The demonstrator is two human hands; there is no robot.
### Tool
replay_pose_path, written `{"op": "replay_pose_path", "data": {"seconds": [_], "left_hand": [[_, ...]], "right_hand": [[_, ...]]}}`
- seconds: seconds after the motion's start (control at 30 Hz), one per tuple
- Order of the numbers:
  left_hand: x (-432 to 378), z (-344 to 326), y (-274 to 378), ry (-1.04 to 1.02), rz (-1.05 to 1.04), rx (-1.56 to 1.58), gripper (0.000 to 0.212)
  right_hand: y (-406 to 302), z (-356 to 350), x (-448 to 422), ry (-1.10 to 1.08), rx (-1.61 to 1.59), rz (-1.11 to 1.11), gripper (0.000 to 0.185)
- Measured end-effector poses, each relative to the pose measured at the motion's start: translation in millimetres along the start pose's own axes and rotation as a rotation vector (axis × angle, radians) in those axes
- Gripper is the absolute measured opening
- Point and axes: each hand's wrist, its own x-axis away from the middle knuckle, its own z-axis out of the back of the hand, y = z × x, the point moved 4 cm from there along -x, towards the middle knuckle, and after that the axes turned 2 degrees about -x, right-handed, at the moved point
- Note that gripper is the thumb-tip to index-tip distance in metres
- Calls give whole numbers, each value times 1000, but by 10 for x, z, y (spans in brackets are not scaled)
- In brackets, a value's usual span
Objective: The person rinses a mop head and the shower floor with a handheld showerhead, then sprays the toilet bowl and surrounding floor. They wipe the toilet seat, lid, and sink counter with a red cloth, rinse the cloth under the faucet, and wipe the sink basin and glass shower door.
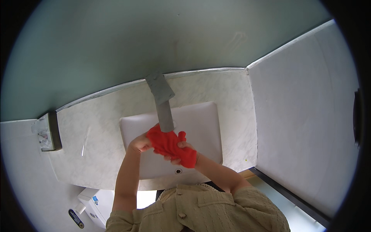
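Note:
A crumpled red cloth (168, 143) is bunched between both hands, above a white rectangular sink (200, 121) and just below the mouth of a grey faucet (165, 116). On the cloth's left side my left hand (142, 143) grips it, with the fingers mostly hidden in the folds. My right hand (185, 145) holds the lower right part, thumb on top and some fingertips showing underneath. Part of the cloth lies over the right wrist. Whether water is running cannot be made out.
The sink is set in a pale marbled countertop (234, 116). A small overflow hole (178, 171) is in the sink's near wall. At the left stands a dark-edged box (52, 132) with small items. A green panel (130, 49) rises behind, and a white wall (298, 101) bounds the right.

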Motion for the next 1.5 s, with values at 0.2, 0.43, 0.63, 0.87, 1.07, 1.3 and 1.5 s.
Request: {"op": "replay_pose_path", "data": {"seconds": [0.2, 0.43, 0.63, 0.87, 1.07, 1.3, 1.5], "left_hand": [[-43, -76, -138, 133, -24, 281, 64], [-417, 739, -1052, 1034, -380, -218, 27], [-392, 106, -710, 745, 23, 208, 38], [-100, -675, -427, 662, -458, -1266, 20], [132, -841, -420, 784, -710, -531, 22], [-19, -533, -617, 391, 64, 716, 14], [-250, -732, 17, -18, 534, -243, 18]], "right_hand": [[-155, -60, 43, 191, 430, -29, 54], [-675, 309, -329, 781, 1783, -301, 40], [-935, 450, -103, 798, 2047, 33, 60], [-610, 515, -15, 554, 195, 547, 60], [-519, 219, -23, 354, 156, 720, 37], [-135, -821, 284, 498, 2202, 1233, 29], [298, -768, 41, -200, 2502, 1117, 25]]}}
